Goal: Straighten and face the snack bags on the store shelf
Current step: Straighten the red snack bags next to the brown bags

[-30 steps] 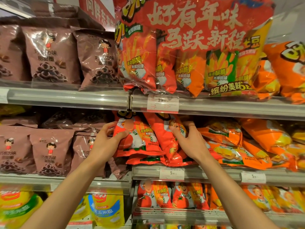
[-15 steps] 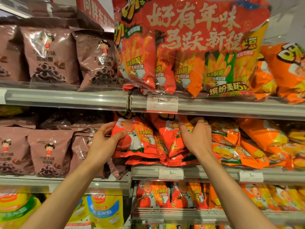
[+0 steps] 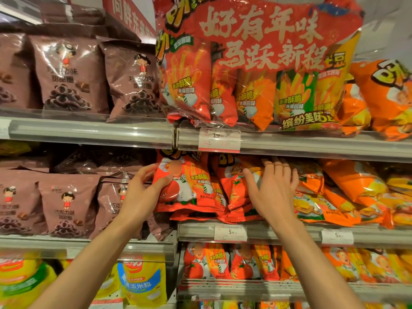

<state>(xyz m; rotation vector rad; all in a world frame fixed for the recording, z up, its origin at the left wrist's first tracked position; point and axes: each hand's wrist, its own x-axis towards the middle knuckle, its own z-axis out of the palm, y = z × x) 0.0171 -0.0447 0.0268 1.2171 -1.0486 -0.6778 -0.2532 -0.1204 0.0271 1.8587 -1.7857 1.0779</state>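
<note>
Head view: metal shelf, middle tier, stocked with red snack bags. Left hand grips the left edge of the front red bag, thumb on its face, fingers behind. Right hand lies flat with straight fingers on the neighbouring red bag; fingertips shadowed under the upper tier. Brown bags alongside; price tag below.

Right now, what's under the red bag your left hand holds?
Under the red tomato-flavour bag gripped by the left hand, red edges of flattened bags show; how many is hidden.
</note>
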